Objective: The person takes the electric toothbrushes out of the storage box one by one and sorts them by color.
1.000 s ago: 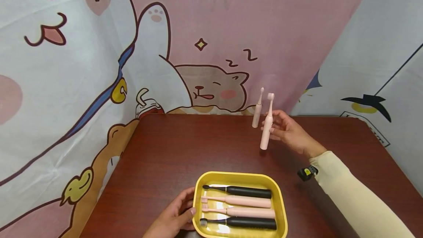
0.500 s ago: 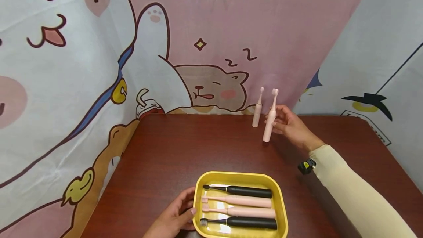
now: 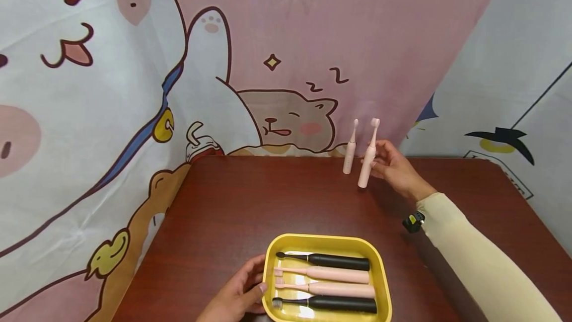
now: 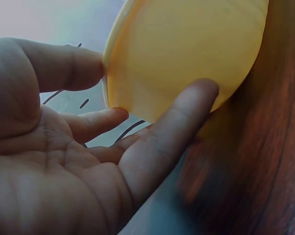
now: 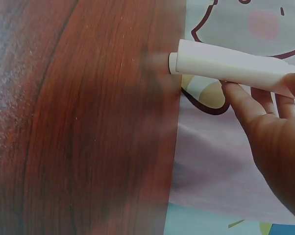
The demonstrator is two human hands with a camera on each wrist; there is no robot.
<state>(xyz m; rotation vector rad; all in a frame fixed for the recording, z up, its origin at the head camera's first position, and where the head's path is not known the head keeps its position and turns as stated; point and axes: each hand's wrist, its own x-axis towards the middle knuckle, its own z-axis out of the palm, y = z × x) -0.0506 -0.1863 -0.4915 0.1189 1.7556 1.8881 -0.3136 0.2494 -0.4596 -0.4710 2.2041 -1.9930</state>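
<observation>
My right hand (image 3: 395, 170) pinches the handle of a pink electric toothbrush (image 3: 368, 163), head up and slightly tilted. A second pink toothbrush (image 3: 349, 155) stands upright on the table just left of it, a small gap apart. In the right wrist view the held toothbrush (image 5: 226, 63) mostly covers the other one. Whether its base touches the table I cannot tell. At the front, my left hand (image 3: 239, 289) rests its fingertips against the left side of a yellow tray (image 3: 384, 282). The left wrist view shows thumb and fingers touching the tray's outer wall (image 4: 177, 54).
Inside the tray lie a black toothbrush (image 3: 339, 261) at the back, two pink toothbrushes (image 3: 344, 289) in the middle and another black toothbrush (image 3: 344, 304) at the front. The dark red wooden table (image 3: 250, 202) ends at a cartoon-printed cloth (image 3: 380, 39) behind.
My right hand has carried the held toothbrush slightly back and right, away from the tray. The left hand and the tray stay in place.
</observation>
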